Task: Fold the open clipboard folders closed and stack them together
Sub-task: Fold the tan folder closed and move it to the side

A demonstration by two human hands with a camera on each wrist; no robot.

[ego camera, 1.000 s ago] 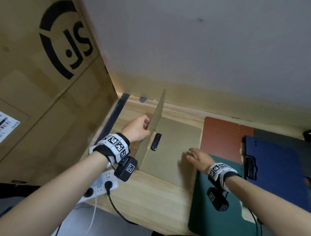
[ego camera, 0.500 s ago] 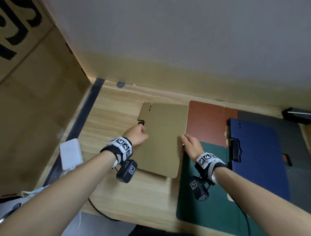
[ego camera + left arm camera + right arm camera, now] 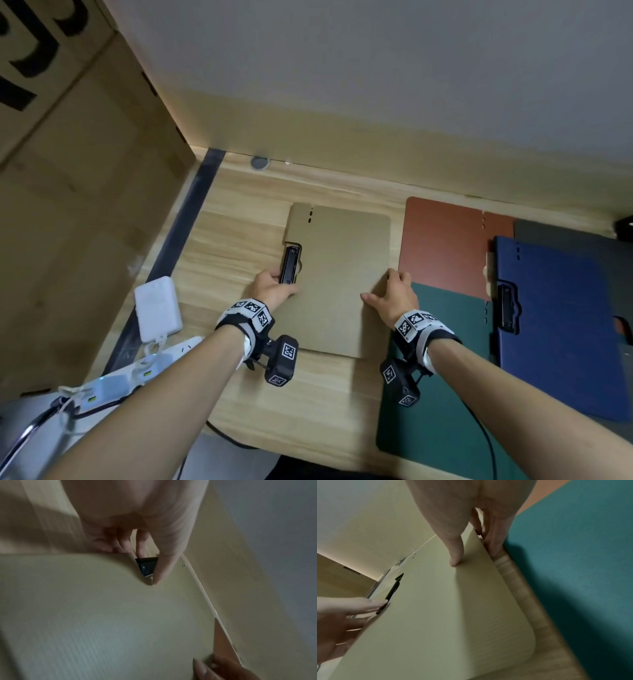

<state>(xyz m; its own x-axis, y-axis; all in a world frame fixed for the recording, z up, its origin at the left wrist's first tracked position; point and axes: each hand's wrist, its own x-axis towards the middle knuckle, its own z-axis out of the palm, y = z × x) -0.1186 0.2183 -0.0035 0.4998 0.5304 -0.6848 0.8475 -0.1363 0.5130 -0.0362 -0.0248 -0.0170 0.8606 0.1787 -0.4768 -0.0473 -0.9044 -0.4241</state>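
A tan clipboard folder [image 3: 339, 274] lies closed on the wooden table [image 3: 233, 240], its black clip [image 3: 289, 265] showing through the cover's notch at the left edge. My left hand [image 3: 274, 287] pinches that edge beside the clip [image 3: 147, 563], thumb on the cover [image 3: 102, 615]. My right hand [image 3: 394, 294] grips the folder's right edge, thumb on top [image 3: 473, 558] and fingers under the slightly raised edge. To the right lie an open green folder [image 3: 438, 394], a red one [image 3: 442, 246], a blue one [image 3: 555, 325] and a grey one [image 3: 582, 236], overlapping.
A large cardboard box [image 3: 68, 205] stands along the left. A white adapter [image 3: 157, 308] and a power strip [image 3: 113, 380] with cables sit at the table's left front edge. The wall runs close behind. A dark object [image 3: 625, 226] sits at the far right.
The tan folder's cover, held upright by my left hand a second ago, now lies flat and closed. My right hand has moved to the folder's right edge and my left to the clip side.
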